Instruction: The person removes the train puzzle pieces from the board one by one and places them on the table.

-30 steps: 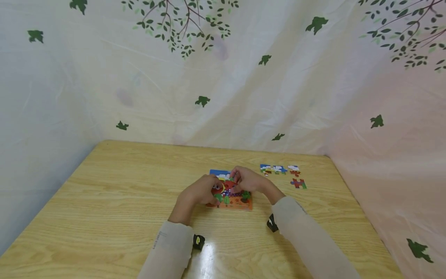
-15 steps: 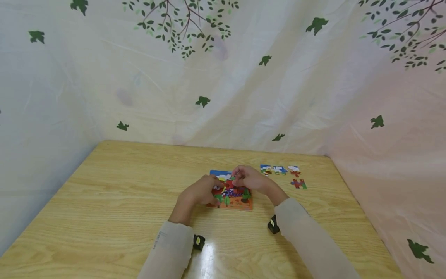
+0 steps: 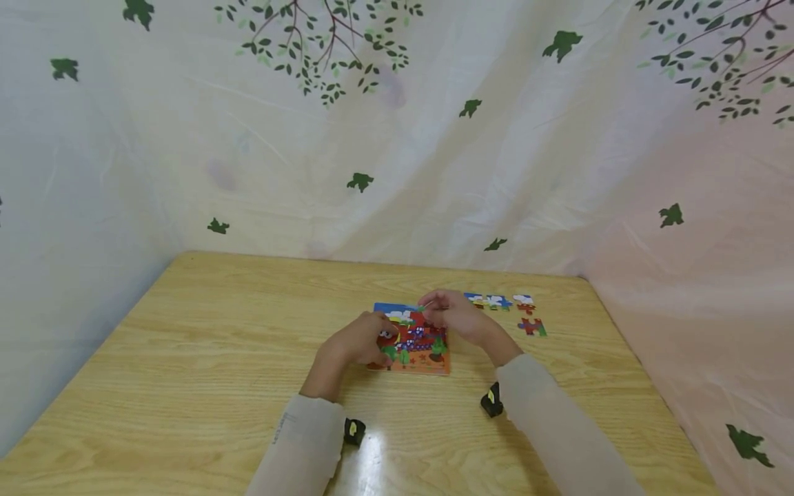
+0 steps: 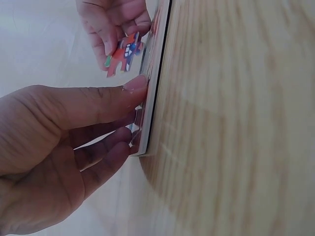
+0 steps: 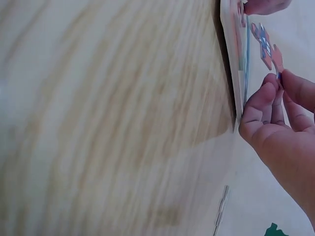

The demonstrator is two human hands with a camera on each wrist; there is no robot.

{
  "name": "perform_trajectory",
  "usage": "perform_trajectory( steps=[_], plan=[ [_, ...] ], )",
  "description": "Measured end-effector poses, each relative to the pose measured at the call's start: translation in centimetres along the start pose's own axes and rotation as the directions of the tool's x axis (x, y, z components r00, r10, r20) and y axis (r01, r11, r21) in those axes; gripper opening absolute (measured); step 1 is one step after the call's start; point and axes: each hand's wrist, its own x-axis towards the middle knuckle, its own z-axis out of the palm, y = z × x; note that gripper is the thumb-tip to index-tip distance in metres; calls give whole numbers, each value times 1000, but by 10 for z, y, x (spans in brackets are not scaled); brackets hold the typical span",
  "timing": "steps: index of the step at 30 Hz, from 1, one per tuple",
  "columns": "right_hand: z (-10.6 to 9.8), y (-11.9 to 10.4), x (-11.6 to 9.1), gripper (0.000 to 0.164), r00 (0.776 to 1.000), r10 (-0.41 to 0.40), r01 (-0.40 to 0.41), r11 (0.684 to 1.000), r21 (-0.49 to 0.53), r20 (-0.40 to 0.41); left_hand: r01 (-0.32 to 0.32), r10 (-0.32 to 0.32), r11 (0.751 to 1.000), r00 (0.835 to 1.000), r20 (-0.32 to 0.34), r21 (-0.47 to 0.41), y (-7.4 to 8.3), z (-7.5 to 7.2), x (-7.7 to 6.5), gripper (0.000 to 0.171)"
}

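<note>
A colourful jigsaw puzzle [image 3: 422, 359] with a red figure, blue sky and orange ground lies at the table's middle. My left hand [image 3: 355, 339] rests on its left side, thumb and fingertips touching the board [image 4: 154, 73] in the left wrist view. Over the puzzle's back right corner, my right hand [image 3: 457, 318] pinches a puzzle piece [image 4: 125, 53] between thumb and fingers. Red, blue and white show on this piece, which is held tilted above the board; in the head view the fingers mostly hide it. The puzzle's left part is under my left hand.
Several loose puzzle pieces lie to the back right, among them a blue-and-white one [image 3: 498, 302] and a red-and-green one [image 3: 533, 327]. Black wrist devices [image 3: 354, 432] show beside both sleeves. A leaf-printed curtain [image 3: 397, 172] hangs behind the wooden table [image 3: 205, 372].
My right hand has lifted and shifted right and back from the puzzle's middle, uncovering more of the picture. The left hand has stayed at the left side.
</note>
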Motion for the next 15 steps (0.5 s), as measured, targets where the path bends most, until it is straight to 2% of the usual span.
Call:
perform_trajectory(
  steps=[7,15],
  plan=[
    [-13,1,-7,33,998,26,-18,992,125,-65,-3,3,1000,1000,-2,-2,-2,2,-1,48],
    [-35,8,-21,36,994,28,-15,992,127,-102,-9,9,1000,1000,2,4,0,2,-2,48]
  ],
)
